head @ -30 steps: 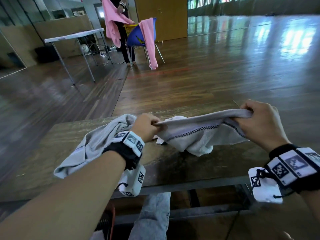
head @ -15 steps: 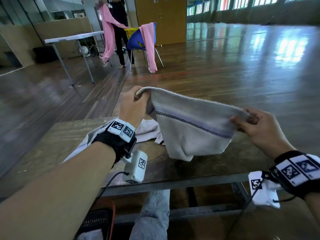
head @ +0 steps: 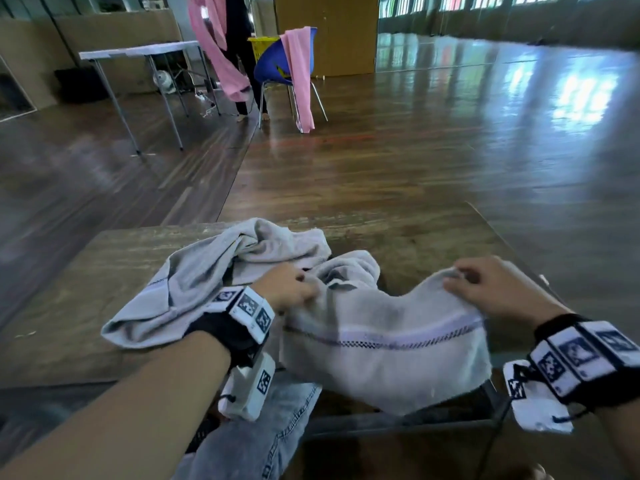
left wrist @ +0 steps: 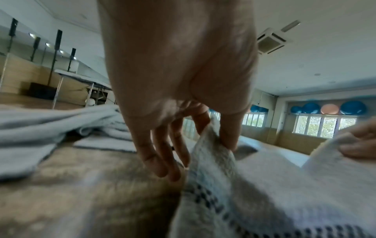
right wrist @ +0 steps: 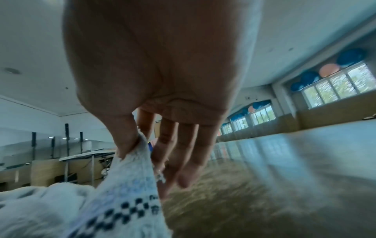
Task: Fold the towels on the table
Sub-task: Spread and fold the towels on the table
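A pale grey towel [head: 384, 355] with a dark checked stripe lies stretched across the near side of the wooden table [head: 433, 237], its near edge hanging over the front. My left hand [head: 294, 289] pinches its left corner between thumb and forefinger, as the left wrist view shows the towel [left wrist: 211, 161]. My right hand [head: 485, 285] pinches the right corner, with the towel [right wrist: 130, 173] held under the thumb in the right wrist view. A second grey towel [head: 207, 275] lies crumpled on the table behind my left hand.
Beyond the table stretches a wooden floor. Far back stand a white folding table [head: 138, 53], a blue chair [head: 277, 64] draped with a pink cloth [head: 299, 74], and a person [head: 239, 46] holding another pink cloth. My knee in jeans [head: 263, 431] is under the table's front edge.
Both hands have come down from the raised spread and laid the striped towel onto the table near its front edge, still pinching its corners.
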Demonstrator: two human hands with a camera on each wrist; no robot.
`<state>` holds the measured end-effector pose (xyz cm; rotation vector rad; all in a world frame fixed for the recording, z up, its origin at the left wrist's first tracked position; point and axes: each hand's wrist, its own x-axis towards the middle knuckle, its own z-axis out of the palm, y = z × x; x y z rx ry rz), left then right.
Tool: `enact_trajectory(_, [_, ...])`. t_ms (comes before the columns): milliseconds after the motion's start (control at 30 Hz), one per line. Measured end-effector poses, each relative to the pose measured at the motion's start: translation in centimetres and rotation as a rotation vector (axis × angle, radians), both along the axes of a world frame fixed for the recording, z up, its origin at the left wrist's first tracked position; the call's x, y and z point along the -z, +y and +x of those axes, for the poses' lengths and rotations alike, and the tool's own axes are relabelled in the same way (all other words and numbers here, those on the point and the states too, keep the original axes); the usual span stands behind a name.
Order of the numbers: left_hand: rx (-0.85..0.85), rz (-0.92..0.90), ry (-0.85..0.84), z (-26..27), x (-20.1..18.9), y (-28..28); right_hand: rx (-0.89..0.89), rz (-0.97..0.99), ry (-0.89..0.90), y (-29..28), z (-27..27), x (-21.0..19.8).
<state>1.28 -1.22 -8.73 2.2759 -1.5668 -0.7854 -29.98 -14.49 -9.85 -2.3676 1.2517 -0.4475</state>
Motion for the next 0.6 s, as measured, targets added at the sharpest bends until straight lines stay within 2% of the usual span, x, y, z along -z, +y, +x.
enact_trajectory(100, [0.1,-0.062,0.063,-1.0,2.3,-0.4,-0.085,0.08,0.003,-0.4,3.1,1.2])
enact_trajectory(267, [0.213,-0.137,0.055,-2.6,3.6,-2.9,-0.368,0.313,0.011,-1.1,7.8,2.3])
enact_trajectory(400, [0.361,-0.032,0.093,-2.3,1.6,-6.6,-0.48,0.419,0.218,-4.2,9.9,0.4])
enact_trajectory(467, [0.418,-0.031,0.055,-1.6,-0.9,-9.7,-0.501,0.423,0.23,-7.1,10.0,-1.6])
enact_trajectory(500, [0.434,-0.088,0.027,-1.1,-2.5,-11.5,-0.464,0.374,0.142,-8.6,10.1,-2.6])
enact_trajectory(600, [0.336,-0.451,-0.081,0.1,-6.4,-15.9,-0.191,0.003,-0.391,-12.3,10.4,-4.7])
